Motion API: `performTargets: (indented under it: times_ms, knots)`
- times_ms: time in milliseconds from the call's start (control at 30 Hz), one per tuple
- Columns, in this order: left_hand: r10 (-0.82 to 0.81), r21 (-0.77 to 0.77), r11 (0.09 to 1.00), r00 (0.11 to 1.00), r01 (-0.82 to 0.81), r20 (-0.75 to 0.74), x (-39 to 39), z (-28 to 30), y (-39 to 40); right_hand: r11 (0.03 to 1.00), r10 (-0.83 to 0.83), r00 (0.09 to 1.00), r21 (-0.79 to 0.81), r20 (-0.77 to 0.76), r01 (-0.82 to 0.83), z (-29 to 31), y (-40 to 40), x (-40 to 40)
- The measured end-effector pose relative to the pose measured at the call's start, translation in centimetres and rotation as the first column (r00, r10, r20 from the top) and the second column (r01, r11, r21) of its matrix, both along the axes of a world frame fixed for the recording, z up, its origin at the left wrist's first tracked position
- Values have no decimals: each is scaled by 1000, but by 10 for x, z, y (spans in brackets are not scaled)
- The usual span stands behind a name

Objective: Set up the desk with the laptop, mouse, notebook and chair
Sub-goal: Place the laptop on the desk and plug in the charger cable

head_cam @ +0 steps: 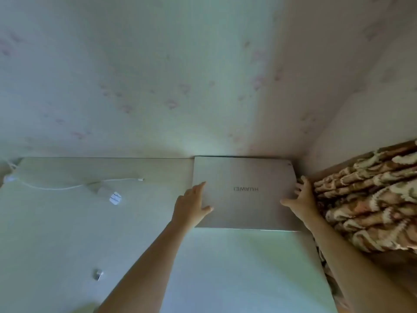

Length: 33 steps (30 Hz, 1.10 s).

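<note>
A closed silver laptop (244, 193) lies flat at the far right corner of the pale desk (225, 267), its back edge against the wall and its logo upside down to me. My left hand (191, 205) grips the laptop's left edge, thumb on the lid. My right hand (301, 198) holds its right edge, fingers spread between the laptop and the patterned fabric. No mouse, notebook or chair shows in the head view.
A white charging cable (67, 185) with a plug (115, 198) lies on the desk's far left. A small metallic object (98, 274) sits nearer on the left. A brown and cream patterned fabric (370, 199) lies bunched along the desk's right side. Pale wallpapered walls meet behind the laptop.
</note>
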<state>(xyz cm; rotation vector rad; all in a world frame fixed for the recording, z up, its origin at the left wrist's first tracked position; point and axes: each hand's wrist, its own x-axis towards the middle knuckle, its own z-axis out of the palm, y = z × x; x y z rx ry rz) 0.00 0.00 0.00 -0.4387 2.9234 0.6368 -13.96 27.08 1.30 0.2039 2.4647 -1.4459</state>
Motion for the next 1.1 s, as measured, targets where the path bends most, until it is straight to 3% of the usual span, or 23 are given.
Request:
performTargets:
  times_ms: [133, 267, 400, 533, 600, 800, 1100]
  knots:
    - [67, 39, 997, 995, -71, 80, -13, -16, -5, 996, -19, 999, 90, 50, 14, -11, 0, -18]
    - [227, 187, 952, 969, -242, 97, -24, -27, -6, 987, -35, 997, 160, 70, 24, -22, -2, -31]
    - [381, 360, 848, 919, -390, 97, -36, -34, -12, 983, -61, 992, 177, 109, 42, -28, -3, -42]
    - [527, 557, 672, 844, -488, 103, -45, -37, -17, 985, -87, 989, 156, 118, 68, -29, -3, -50]
    - [547, 590, 632, 829, -503, 120, -49, -43, -23, 986, -105, 988, 138, 117, 89, -30, -4, -52]
    - [491, 608, 646, 861, -463, 133, -48, -37, -31, 982, -165, 981, 104, 98, 155, -30, -8, -49]
    - [535, 740, 515, 836, -434, 118, -32, -35, -43, 975, -206, 974, 109, 99, 195, -29, -18, -33]
